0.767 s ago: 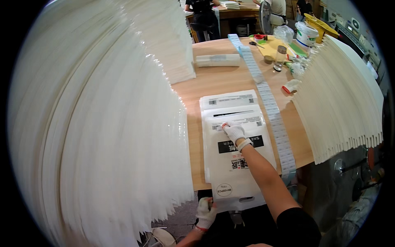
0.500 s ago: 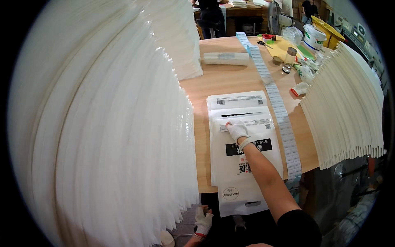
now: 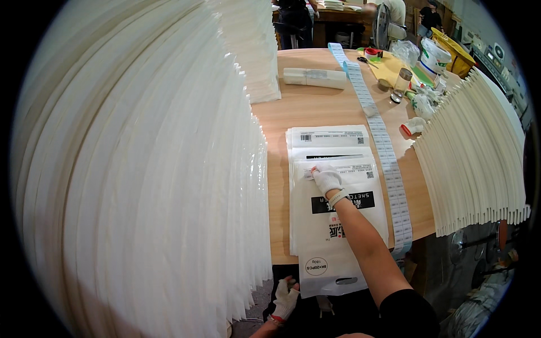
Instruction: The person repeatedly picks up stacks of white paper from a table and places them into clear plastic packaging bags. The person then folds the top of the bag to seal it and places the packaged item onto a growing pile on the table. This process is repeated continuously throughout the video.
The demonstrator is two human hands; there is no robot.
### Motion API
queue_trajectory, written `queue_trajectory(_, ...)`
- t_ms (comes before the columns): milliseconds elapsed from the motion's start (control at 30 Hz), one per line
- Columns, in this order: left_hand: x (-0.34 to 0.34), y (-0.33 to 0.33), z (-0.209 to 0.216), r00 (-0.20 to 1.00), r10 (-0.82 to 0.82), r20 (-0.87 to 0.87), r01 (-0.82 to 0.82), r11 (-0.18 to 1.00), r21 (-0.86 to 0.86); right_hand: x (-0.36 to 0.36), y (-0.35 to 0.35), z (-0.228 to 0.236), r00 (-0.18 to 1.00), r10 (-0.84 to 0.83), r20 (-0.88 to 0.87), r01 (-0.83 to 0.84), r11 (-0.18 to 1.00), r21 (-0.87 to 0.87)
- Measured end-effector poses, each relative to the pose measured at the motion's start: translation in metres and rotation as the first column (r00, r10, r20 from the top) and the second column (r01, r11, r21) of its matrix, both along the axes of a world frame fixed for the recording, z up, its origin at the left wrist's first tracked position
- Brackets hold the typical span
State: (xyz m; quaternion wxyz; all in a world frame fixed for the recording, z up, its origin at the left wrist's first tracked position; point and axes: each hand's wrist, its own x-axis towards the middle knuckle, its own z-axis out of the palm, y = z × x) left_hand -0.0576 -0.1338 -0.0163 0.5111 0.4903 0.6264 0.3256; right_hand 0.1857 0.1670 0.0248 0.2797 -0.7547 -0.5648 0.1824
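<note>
Right hand: I have the white-gloved right hand (image 3: 328,179) on the far part of the top bag (image 3: 318,225), fingertips down on it; whether they pinch or only press, I cannot tell.
Wristband: a pale wristband (image 3: 338,196) sits just behind that glove.
Left hand: low and near, I see the other gloved left hand (image 3: 285,299), fingers loosely curled and a little apart, just beside the bag's near left edge; contact I cannot make out. The two hands are well apart.
Top bag: white with black print, it lies flat on a bag stack (image 3: 327,143), its slotted near end overhanging the edge of the table (image 3: 276,169).
Label strip: I follow a long label strip (image 3: 386,163) running near to far, right of the bags.
Sheaves: a tall white pile (image 3: 152,186) fills my left; a smaller fanned pile (image 3: 476,158) stands at right.
Far side: I pick out a rolled white bundle (image 3: 314,79) at left; scissors (image 3: 366,59), a glass jar (image 3: 401,85) and a white bucket (image 3: 434,56) at right.
</note>
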Motion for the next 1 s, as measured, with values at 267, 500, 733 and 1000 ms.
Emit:
queue_trajectory(267,0.011,0.001,0.014,0.979,-0.2,0.03,0.201,0.944,-0.261,-0.014,-0.004,-0.003,0.949,0.152,0.275,-0.119,0.984,-0.133)
queue_trajectory(500,0.021,0.042,0.09,0.887,-0.436,0.153,0.363,0.863,0.351,0.066,-0.1,0.021,0.991,-0.076,-0.112,0.092,0.985,0.149)
queue_trajectory(733,0.074,0.086,0.178,0.762,-0.624,-0.171,0.501,0.402,0.767,0.078,-0.312,0.047,0.867,-0.184,-0.463,0.111,0.977,-0.179)
queue_trajectory(1000,0.021,-0.003,0.417,0.554,-0.488,-0.674,0.743,-0.076,0.665,0.029,-0.286,0.161,0.563,0.369,-0.739,0.212,0.8,0.561)
